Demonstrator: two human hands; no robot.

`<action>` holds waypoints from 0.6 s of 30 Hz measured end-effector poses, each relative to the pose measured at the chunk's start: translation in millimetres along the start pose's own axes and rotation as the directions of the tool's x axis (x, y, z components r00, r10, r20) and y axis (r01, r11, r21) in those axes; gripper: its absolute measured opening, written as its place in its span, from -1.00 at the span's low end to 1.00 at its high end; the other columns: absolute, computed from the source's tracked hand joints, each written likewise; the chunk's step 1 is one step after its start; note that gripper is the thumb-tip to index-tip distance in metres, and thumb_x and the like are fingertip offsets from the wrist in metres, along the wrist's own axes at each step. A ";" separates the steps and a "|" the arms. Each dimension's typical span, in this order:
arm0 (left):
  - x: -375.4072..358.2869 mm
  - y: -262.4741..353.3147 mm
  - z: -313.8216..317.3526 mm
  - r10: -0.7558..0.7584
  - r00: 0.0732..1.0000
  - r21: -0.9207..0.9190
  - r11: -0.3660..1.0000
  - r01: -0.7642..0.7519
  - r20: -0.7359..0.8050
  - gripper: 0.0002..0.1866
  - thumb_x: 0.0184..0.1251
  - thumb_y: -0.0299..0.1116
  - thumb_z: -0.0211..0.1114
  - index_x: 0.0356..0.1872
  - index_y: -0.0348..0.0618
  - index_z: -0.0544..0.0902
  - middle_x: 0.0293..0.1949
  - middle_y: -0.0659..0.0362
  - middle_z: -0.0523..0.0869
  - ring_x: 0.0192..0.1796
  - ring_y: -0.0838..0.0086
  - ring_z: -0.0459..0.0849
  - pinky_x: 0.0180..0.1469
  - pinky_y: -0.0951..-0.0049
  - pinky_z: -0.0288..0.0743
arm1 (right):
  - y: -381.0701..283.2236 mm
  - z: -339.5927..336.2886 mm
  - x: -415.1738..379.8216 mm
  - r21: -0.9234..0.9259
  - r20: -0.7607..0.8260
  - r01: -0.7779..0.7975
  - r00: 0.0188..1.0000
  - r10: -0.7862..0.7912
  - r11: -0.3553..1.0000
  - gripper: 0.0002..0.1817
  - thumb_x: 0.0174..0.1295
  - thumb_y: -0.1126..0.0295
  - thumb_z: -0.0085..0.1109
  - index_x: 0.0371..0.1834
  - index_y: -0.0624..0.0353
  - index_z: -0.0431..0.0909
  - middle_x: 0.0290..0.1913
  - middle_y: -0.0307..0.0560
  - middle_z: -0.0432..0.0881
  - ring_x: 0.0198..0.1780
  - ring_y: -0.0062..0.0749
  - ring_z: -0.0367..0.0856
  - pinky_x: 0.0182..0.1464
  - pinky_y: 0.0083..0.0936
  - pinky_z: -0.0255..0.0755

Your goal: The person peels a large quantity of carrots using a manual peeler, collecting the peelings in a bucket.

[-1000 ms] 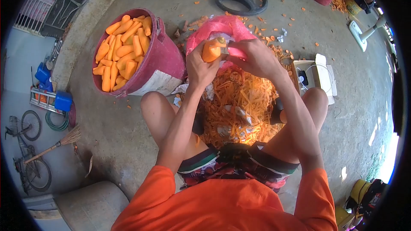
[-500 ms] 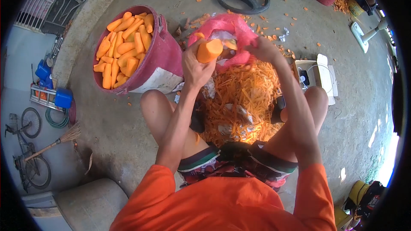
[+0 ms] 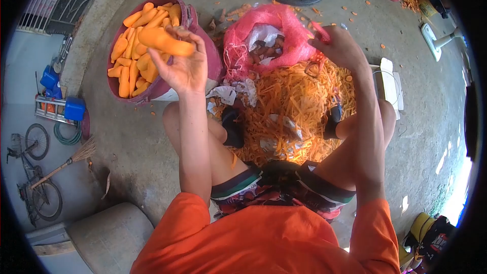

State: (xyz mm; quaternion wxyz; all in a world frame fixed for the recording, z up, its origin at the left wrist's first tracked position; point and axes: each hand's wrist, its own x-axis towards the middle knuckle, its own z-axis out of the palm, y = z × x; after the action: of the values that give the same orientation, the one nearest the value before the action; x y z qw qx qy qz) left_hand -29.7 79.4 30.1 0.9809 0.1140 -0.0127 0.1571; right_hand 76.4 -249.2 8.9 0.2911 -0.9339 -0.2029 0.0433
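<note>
Carrot [image 3: 165, 41], one, in left hand [image 3: 185, 68]

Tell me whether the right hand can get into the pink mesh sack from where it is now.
Probably yes. The right hand hangs by the rim of the pink sack, whose mouth gapes open toward it, with nothing between. It already grips a red-handled tool, which may hinder grabbing.

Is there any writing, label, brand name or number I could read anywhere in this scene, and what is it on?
None can be read.
The bucket of peeled carrots bears a pale patch low on its side, but no letters show on it.
The white box on the ground shows no legible print.
The left hand holds a peeled carrot and the right hand a red-handled peeler; neither carries markings.
</note>
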 end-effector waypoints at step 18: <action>125.0 -120.1 -327.2 -0.464 0.886 0.513 -0.761 -0.396 -0.005 -0.72 0.46 -0.40 0.07 -0.04 0.02 0.76 0.09 -0.01 0.67 0.05 0.01 0.73 0.16 0.02 0.60 | 25.2 -43.6 -8.4 -0.037 -0.075 -0.015 0.997 0.012 0.999 -0.68 0.29 0.24 0.38 -0.25 0.34 0.62 -0.40 0.15 0.66 -0.37 0.01 0.62 -0.23 -0.21 0.47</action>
State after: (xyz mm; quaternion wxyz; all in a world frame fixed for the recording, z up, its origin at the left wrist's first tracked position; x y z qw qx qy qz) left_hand 122.9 81.0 -307.3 0.1538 0.9846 -0.0740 -0.0383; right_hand 86.4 -294.4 30.4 0.2808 -0.9415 -0.1864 0.0066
